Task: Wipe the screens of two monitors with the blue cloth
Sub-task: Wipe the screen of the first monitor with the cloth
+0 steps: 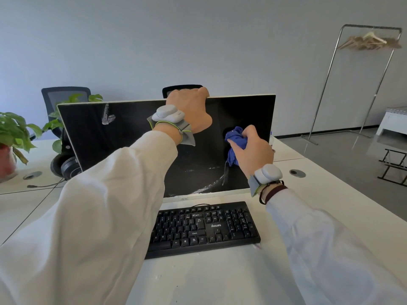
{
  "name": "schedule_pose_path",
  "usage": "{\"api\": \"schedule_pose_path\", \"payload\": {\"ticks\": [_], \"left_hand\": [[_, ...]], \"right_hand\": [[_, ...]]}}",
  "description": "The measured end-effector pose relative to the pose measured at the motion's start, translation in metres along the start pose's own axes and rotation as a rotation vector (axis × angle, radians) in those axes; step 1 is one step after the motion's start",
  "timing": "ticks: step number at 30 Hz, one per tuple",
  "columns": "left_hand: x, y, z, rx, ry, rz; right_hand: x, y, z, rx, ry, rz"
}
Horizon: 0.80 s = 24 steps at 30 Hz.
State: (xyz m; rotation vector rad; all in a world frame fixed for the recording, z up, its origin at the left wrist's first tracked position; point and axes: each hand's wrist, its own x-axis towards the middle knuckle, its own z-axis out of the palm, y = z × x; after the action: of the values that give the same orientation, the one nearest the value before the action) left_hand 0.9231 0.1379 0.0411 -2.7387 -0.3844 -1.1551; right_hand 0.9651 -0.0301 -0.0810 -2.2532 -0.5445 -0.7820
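Observation:
A white-framed monitor (105, 142) with a black screen stands on the white desk in front of me. White smears show at its upper left and along its lower edge. My left hand (191, 106) grips the monitor's top edge near the middle. My right hand (251, 148) holds a bunched blue cloth (235, 139) pressed against the right part of the screen. Only this one monitor is in view.
A black keyboard (204, 227) lies in front of the monitor. Black headphones (66, 168) and potted plants (15, 133) sit at the left. Two office chairs (63, 93) stand behind the desk (220, 280). A metal clothes rack (352, 84) stands at the right.

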Motion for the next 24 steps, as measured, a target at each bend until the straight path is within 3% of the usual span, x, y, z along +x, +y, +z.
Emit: {"api": "schedule_pose_path", "payload": {"ticks": [10,17,24], "left_hand": [[0.005,-0.004,0.008,0.034,-0.031,0.019],[0.008,-0.007,0.016,0.070,-0.010,0.042],[0.010,-0.005,0.014,0.075,-0.029,0.076]], "right_hand": [[-0.071,0.032,0.029,-0.164,-0.254,0.069],[-0.029,0.016,0.007,0.002,-0.053,0.098],[-0.056,0.025,0.026,-0.059,-0.135,0.059]]}}
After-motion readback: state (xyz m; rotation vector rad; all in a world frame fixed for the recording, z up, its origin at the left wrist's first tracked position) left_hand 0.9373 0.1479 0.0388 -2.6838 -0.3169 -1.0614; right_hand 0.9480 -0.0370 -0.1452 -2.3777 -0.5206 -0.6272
